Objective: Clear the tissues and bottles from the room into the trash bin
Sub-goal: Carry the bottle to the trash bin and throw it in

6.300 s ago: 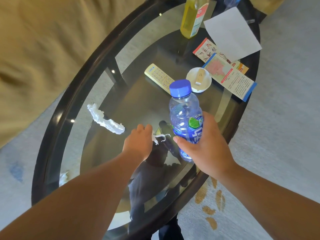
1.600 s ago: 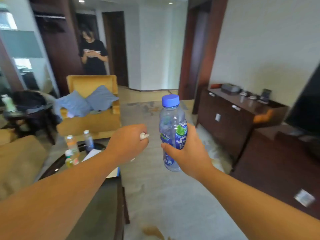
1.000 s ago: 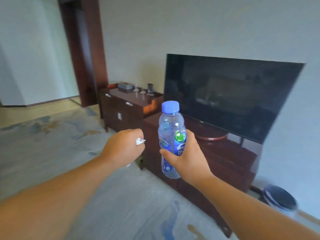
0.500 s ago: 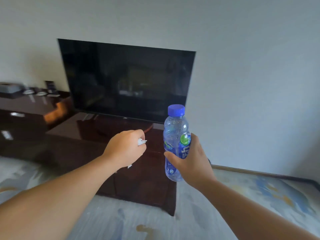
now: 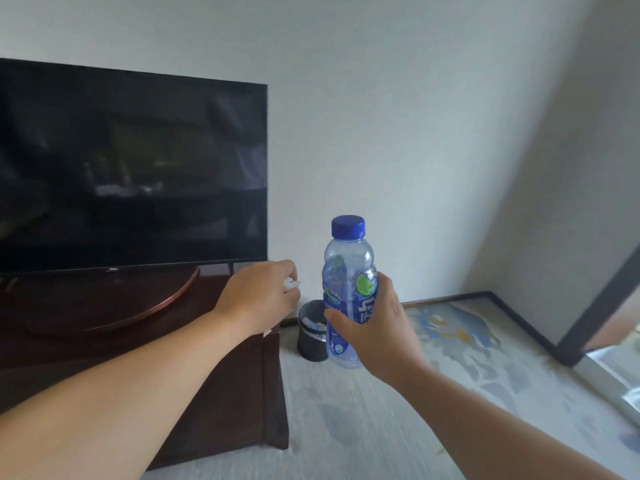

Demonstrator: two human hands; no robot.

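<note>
My right hand (image 5: 372, 327) grips a clear plastic bottle (image 5: 348, 268) with a blue cap and blue label, held upright in front of me. My left hand (image 5: 258, 296) is curled round a crumpled white tissue (image 5: 290, 283); only small white bits stick out past the fingers. A small dark round trash bin (image 5: 309, 336) stands on the floor by the wall, just beyond and between my hands, partly hidden by the bottle. Some light-coloured trash lies inside it.
A dark wooden TV cabinet (image 5: 194, 382) fills the left, with a black television (image 5: 131, 168) on it. Pale patterned carpet (image 5: 433, 386) covers the floor on the right. A dark frame (image 5: 588, 306) leans along the right edge. White walls stand behind.
The view has swung right past the television and the trash bin has come into sight beside the cabinet. Both hands still hold the tissue and the bottle as before.
</note>
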